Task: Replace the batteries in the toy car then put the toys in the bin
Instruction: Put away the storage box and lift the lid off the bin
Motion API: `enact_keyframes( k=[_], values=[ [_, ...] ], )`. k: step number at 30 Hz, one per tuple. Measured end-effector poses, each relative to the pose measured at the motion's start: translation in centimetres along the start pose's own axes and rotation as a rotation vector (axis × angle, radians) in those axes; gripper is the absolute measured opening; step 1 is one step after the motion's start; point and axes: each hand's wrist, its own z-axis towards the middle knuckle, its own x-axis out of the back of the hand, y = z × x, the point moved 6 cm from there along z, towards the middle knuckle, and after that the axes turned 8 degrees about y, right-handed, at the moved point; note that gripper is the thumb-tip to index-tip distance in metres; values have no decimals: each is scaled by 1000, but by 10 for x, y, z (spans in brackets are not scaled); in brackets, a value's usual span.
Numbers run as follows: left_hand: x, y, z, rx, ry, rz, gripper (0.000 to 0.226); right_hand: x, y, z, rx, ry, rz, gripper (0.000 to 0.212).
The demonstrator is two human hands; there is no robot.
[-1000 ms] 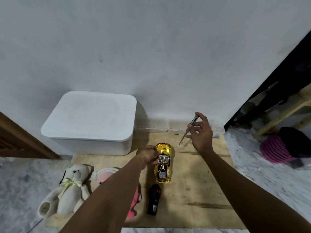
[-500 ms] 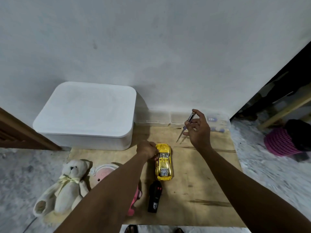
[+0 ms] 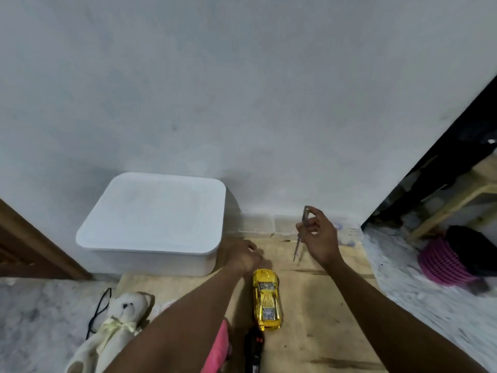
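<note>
A shiny yellow toy car [image 3: 266, 300] stands on its wheels on the wooden board [image 3: 322, 319], nose pointing away from me. My left hand [image 3: 244, 258] hovers just beyond the car's nose with fingers curled; nothing shows inside it. My right hand [image 3: 321, 238] is up and to the right of the car, pinching a thin screwdriver [image 3: 300, 234] that hangs nearly upright, tip down. The white bin [image 3: 156, 219] sits at the back left with its lid on. A black remote [image 3: 254, 351] lies just behind the car.
A cream teddy bear [image 3: 118, 327] and a pink toy [image 3: 217, 348] lie at the board's left, partly hidden by my left arm. A clear plastic box [image 3: 285, 224] rests against the wall. A pink basket [image 3: 443, 262] stands on the marble floor to the right.
My left hand has come off the car and moved away past its nose. The screwdriver in my right hand has swung from slanted to nearly upright. The view has tilted upward.
</note>
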Motion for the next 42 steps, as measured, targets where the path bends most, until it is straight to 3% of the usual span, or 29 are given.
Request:
enact_keyframes(
  k=[3,6,10,13,18,23,27,30,36,42],
  values=[
    [20,28,3,-181,51,238,37,-4,-12,4,-85,-46,-76,21],
    [32,49,9,-286,39,434,36,-16,-12,8,-102,-154,-224,22],
    [36,69,28,-403,52,699,37,-41,5,23,33,-370,-602,21],
    [29,77,43,-445,57,898,38,-65,19,31,142,-526,-794,33],
    [12,70,78,-438,68,1164,36,-114,33,46,443,-663,-926,43],
    [0,47,110,-398,1,1438,54,-145,46,51,666,-738,-1005,46],
    [-9,39,122,-413,1,1493,38,-156,55,50,707,-757,-1042,50],
    [-13,43,129,-460,25,1515,38,-163,56,52,728,-741,-1053,44],
    [-17,39,132,-373,-6,1576,37,-166,61,48,769,-733,-1107,38],
    [-15,42,134,-362,6,1509,38,-165,62,53,848,-611,-1053,38]
  ],
)
